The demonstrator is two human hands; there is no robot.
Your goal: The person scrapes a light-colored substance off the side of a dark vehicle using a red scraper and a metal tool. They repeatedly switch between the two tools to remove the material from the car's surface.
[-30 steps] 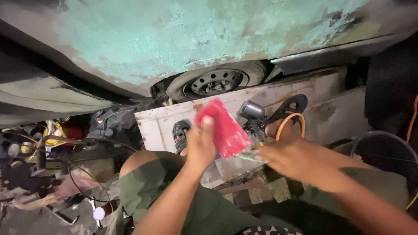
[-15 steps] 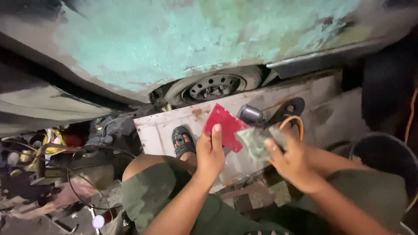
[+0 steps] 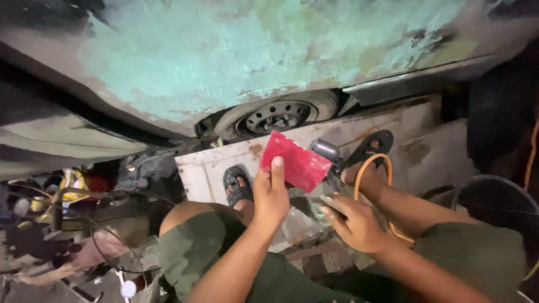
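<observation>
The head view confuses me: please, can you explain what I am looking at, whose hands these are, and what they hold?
There is no machine here. The one picture comes from a camera worn on a person's head, looking down at their own two bare hands and their legs in green trousers. The left hand holds up a flat red card-like piece, with one finger pressed along it. The right hand grips a small dark flat thing; I cannot tell what it is. Beyond lie a white panel, a foot in a black sandal, an orange hose, and a car's pale green body with a wheel.
</observation>
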